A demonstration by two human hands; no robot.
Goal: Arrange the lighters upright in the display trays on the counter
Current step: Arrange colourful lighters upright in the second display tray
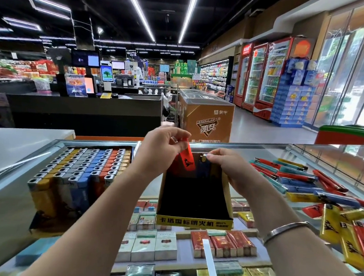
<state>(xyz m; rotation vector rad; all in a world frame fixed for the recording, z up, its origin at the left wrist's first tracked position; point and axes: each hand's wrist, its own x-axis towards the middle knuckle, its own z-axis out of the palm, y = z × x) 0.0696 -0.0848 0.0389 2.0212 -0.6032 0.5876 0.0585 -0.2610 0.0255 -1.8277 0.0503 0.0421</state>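
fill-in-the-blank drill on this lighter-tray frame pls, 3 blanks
The left hand pinches a ____ plastic lighter.
The right hand holds a dark blue lighter at the back of the nearly ____ black-and-yellow cardboard tray.
Loose lighters lie on the glass counter to the tray's ____.

Missing: red; empty; right

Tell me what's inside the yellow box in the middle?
The yellow box looks mostly empty: one blue lighter stands at its back wall, steadied by the right hand. Its dark floor hides detail.
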